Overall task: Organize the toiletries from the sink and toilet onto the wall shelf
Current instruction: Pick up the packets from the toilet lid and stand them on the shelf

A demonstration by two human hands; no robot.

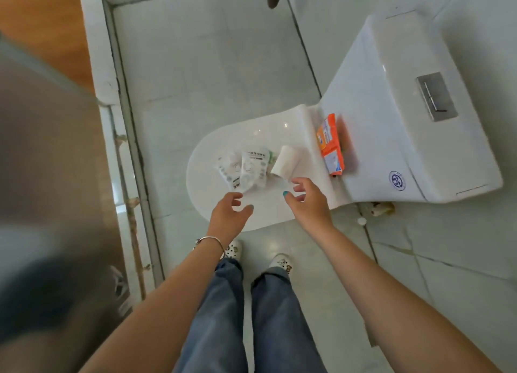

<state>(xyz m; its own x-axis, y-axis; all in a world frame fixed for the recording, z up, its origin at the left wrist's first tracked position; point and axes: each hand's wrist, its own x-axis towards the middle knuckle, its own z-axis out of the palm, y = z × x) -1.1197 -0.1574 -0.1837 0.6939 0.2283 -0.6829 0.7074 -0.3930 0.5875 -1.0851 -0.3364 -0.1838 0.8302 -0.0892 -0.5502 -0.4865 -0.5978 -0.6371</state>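
Head-camera view, looking down at a white toilet with its lid (260, 140) closed and a person standing at its front edge. The left hand (228, 214), wearing a thin silver bracelet (210, 239) at the wrist, is held over the near part of the lid with fingers spread and curled, gripping nothing; its fingertips are just beside the nearest sachet. The right hand (307, 199), likewise apart and empty, hovers near the lower end of a small white roll (284, 161), without visible contact. Two pale printed sachets (243, 171) lie flat on the lid, overlapping one another, with the roll lying on its side just to their right. An orange box (331, 144) rests farther back, across the hinge area between lid and tank (391, 137). A metal flush plate (436, 97) is set into the tank top. Blue jeans (246, 316) and white clogs (233, 249) appear below, on a pale tiled floor (212, 59). A blurred dark surface fills the left edge; its identity cannot be told.
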